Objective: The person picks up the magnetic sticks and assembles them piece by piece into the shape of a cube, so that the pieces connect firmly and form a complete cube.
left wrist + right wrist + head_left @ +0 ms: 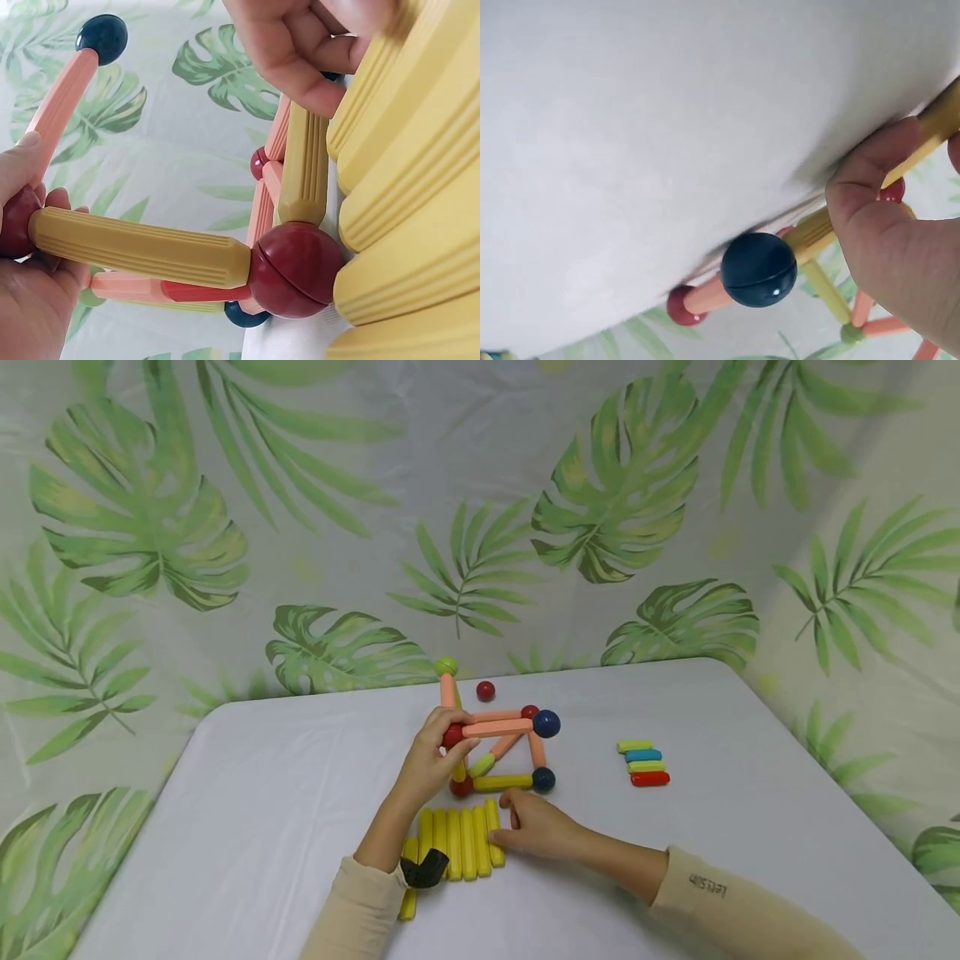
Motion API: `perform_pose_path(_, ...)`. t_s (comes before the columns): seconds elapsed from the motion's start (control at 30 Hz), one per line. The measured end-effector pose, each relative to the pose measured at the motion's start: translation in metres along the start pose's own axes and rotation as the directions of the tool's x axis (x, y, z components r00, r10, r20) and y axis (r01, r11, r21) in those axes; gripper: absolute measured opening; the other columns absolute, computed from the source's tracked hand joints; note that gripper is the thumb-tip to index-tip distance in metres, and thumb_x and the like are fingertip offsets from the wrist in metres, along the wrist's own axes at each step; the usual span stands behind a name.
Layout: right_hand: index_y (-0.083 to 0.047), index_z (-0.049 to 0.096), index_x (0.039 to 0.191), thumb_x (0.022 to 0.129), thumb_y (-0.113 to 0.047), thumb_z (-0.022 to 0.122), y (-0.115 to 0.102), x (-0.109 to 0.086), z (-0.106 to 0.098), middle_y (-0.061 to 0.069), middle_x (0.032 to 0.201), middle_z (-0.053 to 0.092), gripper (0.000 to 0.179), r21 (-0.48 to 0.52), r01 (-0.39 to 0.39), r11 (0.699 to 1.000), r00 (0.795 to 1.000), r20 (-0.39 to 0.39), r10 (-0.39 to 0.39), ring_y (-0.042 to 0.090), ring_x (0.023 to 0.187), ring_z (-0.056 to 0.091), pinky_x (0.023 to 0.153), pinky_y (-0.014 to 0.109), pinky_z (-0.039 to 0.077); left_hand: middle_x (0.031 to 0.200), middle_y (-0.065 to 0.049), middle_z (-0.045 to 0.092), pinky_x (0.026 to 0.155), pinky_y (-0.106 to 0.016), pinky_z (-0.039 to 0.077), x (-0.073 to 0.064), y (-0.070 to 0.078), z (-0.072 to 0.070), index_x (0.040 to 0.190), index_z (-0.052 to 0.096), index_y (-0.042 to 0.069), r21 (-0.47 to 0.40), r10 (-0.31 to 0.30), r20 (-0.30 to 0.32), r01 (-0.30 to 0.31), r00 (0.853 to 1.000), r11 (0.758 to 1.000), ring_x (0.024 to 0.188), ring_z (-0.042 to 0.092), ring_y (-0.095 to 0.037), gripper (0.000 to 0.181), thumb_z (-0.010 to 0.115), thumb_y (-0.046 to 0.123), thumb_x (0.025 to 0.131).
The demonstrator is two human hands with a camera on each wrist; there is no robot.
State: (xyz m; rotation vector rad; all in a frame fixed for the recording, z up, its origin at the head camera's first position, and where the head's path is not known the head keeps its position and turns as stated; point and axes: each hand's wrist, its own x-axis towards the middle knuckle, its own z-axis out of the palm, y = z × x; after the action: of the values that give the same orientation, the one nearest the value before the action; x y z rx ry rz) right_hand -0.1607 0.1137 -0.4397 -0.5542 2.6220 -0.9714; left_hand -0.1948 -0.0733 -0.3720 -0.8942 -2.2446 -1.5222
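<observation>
My left hand (426,766) grips a red ball (453,735) at an upper corner of a frame of magnetic sticks and balls. From that ball a pink stick (498,727) runs right to a dark blue ball (547,723). A yellow stick (142,246) leads down to a lower red ball (296,270). My right hand (546,827) has its thumb and fingers about the rightmost yellow stick (494,833) in a row of yellow sticks (455,845). In the right wrist view that stick lies between thumb and finger.
A loose red ball (486,691) lies behind the frame. To the right is a small stack of short sticks, with a red stick (650,779) nearest. A green ball (446,667) tops the frame's back left. The leaf-patterned cloth (480,527) hangs behind the white table (750,827).
</observation>
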Motion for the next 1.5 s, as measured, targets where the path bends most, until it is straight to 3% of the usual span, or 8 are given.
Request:
perform_pose_path(0.13, 0.001, 0.052, 0.108, 0.076, -0.030, 0.069, -0.003, 0.003, 0.003, 0.001, 0.065, 0.047, 0.047, -0.048, -0.051, 0.998, 0.999, 0.007, 0.052, 0.012, 0.053, 0.042, 0.046, 0.024, 0.035, 0.103, -0.015, 0.050, 0.067, -0.022, 0.045, -0.001, 0.001, 0.000, 0.105, 0.054, -0.002, 0.000, 0.003, 0.000, -0.003, 1.000, 1.000, 0.083, 0.049, -0.021, 0.021, 0.059, -0.001, 0.084)
perform_pose_path(0.33, 0.000, 0.054, 0.104, 0.074, -0.011, 0.067, -0.005, 0.002, -0.004, 0.000, 0.063, 0.047, 0.034, 0.002, -0.058, 0.998, 0.996, 0.063, 0.058, 0.012, 0.050, 0.044, 0.045, 0.023, 0.036, 0.103, -0.016, 0.050, 0.069, -0.022, 0.045, -0.001, 0.001, -0.001, 0.104, 0.054, -0.004, -0.005, 0.005, -0.002, -0.005, 1.000, 1.000, 0.085, 0.050, -0.022, 0.021, 0.059, -0.002, 0.084)
perform_pose_path(0.43, -0.001, 0.055, 0.103, 0.074, -0.007, 0.066, -0.005, 0.001, -0.011, 0.002, 0.065, 0.048, 0.031, 0.063, -0.060, 0.996, 0.993, 0.105, 0.053, 0.012, 0.050, 0.045, 0.045, 0.023, 0.037, 0.103, -0.015, 0.050, 0.069, -0.022, 0.045, -0.001, 0.000, -0.002, 0.104, 0.054, -0.006, -0.005, 0.005, -0.002, -0.005, 1.000, 1.000, 0.085, 0.050, -0.022, 0.021, 0.059, -0.001, 0.084)
perform_pose_path(0.6, 0.000, 0.053, 0.108, 0.074, -0.004, 0.063, 0.001, -0.004, -0.028, 0.005, 0.083, 0.053, 0.035, 0.220, -0.093, 0.971, 0.991, 0.118, 0.069, 0.016, 0.061, 0.052, 0.052, 0.027, 0.046, 0.104, -0.014, 0.050, 0.069, -0.023, 0.046, -0.001, -0.003, -0.001, 0.104, 0.054, -0.003, -0.001, 0.009, -0.004, -0.009, 1.000, 1.000, 0.084, 0.050, -0.021, 0.021, 0.059, -0.001, 0.084)
perform_pose_path(0.77, -0.001, 0.047, 0.119, 0.079, -0.006, 0.063, 0.012, -0.007, -0.050, 0.006, 0.097, 0.055, 0.043, 0.310, -0.064, 0.949, 0.998, 0.022, 0.060, 0.020, 0.080, 0.054, 0.065, 0.029, 0.050, 0.104, -0.014, 0.051, 0.069, -0.024, 0.046, -0.001, -0.003, -0.001, 0.104, 0.054, -0.003, 0.001, 0.014, -0.001, -0.014, 1.000, 1.000, 0.084, 0.050, -0.021, 0.021, 0.059, -0.001, 0.084)
perform_pose_path(0.87, -0.004, 0.047, 0.123, 0.082, -0.007, 0.062, 0.019, -0.007, -0.062, 0.007, 0.104, 0.055, 0.044, 0.264, -0.017, 0.964, 0.996, -0.079, 0.040, 0.021, 0.087, 0.054, 0.070, 0.030, 0.050, 0.103, -0.014, 0.051, 0.068, -0.024, 0.046, -0.001, -0.003, -0.001, 0.104, 0.054, -0.005, 0.000, 0.020, -0.004, -0.020, 1.000, 1.000, 0.084, 0.050, -0.022, 0.021, 0.059, -0.001, 0.084)
perform_pose_path(1.03, -0.007, 0.051, 0.120, 0.084, -0.005, 0.061, 0.031, 0.001, -0.073, 0.008, 0.106, 0.056, 0.038, 0.171, 0.066, 0.983, 0.975, -0.222, -0.027, 0.024, 0.093, 0.054, 0.074, 0.033, 0.049, 0.103, -0.015, 0.050, 0.070, -0.024, 0.046, -0.001, -0.004, -0.001, 0.104, 0.054, -0.006, -0.004, 0.023, -0.013, -0.023, 1.000, 1.000, 0.085, 0.050, -0.023, 0.021, 0.059, -0.002, 0.084)
perform_pose_path(1.5, -0.005, 0.049, 0.122, 0.084, -0.008, 0.063, 0.040, 0.010, -0.071, 0.009, 0.103, 0.057, 0.041, 0.169, 0.110, 0.979, 0.965, -0.255, -0.065, 0.027, 0.097, 0.054, 0.080, 0.041, 0.046, 0.102, -0.013, 0.051, 0.063, -0.023, 0.042, -0.001, -0.003, -0.003, 0.104, 0.054, -0.006, 0.012, 0.022, -0.009, -0.022, 1.000, 1.000, 0.079, 0.048, -0.021, 0.022, 0.060, -0.003, 0.083)
